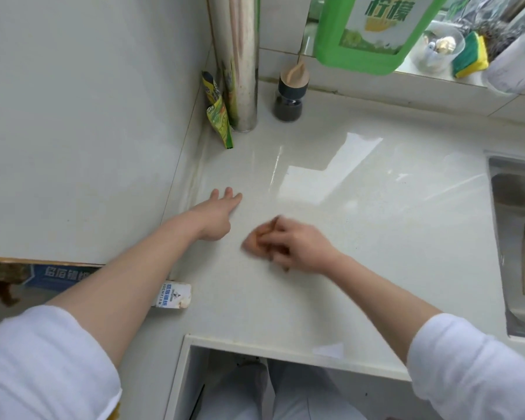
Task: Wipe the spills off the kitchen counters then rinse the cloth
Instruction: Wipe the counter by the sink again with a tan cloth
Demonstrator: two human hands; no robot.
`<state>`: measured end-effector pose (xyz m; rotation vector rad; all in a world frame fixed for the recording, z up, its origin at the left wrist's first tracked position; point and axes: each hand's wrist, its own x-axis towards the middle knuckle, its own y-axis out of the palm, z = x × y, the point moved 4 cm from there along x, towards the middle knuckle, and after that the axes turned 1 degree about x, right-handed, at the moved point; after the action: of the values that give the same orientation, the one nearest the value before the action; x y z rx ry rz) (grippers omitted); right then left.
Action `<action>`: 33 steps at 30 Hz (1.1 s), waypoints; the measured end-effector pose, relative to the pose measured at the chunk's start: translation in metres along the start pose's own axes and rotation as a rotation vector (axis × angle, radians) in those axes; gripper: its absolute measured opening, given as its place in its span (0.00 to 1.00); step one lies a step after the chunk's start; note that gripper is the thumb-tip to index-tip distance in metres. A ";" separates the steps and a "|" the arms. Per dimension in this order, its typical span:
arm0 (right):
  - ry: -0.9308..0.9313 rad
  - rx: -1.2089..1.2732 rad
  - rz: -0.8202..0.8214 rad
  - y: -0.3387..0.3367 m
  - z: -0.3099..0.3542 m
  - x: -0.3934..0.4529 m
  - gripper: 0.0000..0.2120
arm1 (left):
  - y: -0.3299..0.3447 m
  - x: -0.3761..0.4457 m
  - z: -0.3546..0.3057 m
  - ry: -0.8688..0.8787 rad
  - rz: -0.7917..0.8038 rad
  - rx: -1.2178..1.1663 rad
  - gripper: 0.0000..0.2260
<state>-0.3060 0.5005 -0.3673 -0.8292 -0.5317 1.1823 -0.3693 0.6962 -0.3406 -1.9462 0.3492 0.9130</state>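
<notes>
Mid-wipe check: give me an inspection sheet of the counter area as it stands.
Surface: pale counter, glossy with streaks toward the sink; no distinct spill seen.
Job's things: brown cloth, blurred, bunched under the right hand; steel sink at right.
Clutter: dark jar, yellow-green packet, metal pipe in the corner; green detergent bottle and sponge on the ledge.
Hands: left hand flat on the counter; right hand gripping the cloth.
Cables: nothing seen.
Surroundings: white wall at left.

Pale tiled walls (88, 116), a steel pipe (243, 56) in the corner, window glare across glossy stone.
</notes>
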 end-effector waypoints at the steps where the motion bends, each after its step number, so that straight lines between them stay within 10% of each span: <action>1: 0.175 0.001 -0.136 -0.019 -0.025 0.004 0.18 | 0.000 0.000 0.001 -0.001 -0.002 -0.015 0.38; 5: 1.024 0.136 -0.719 -0.052 -0.079 0.011 0.17 | 0.005 0.001 0.003 -0.002 -0.013 -0.066 0.38; 7: 0.879 0.084 -0.634 -0.032 -0.048 0.036 0.17 | 0.004 0.002 0.003 -0.002 -0.028 -0.088 0.36; 11: -0.143 -0.029 -0.041 0.005 0.011 0.057 0.16 | -0.001 0.004 0.006 -0.030 -0.164 -0.086 0.28; 17: 0.567 -0.041 -0.421 -0.044 -0.056 0.124 0.16 | -0.019 -0.016 0.011 -0.124 -0.462 -0.190 0.28; 26: -0.309 0.050 0.201 0.058 0.074 0.057 0.16 | -0.025 -0.016 0.020 -0.067 -0.522 -0.314 0.21; 33: 0.417 -0.024 -0.398 0.012 0.020 0.089 0.14 | -0.024 0.003 0.009 -0.066 -0.263 -0.241 0.20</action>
<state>-0.3001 0.5926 -0.3691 -0.9108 -0.3447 0.6162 -0.3579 0.7173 -0.3298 -2.1133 -0.0592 0.8737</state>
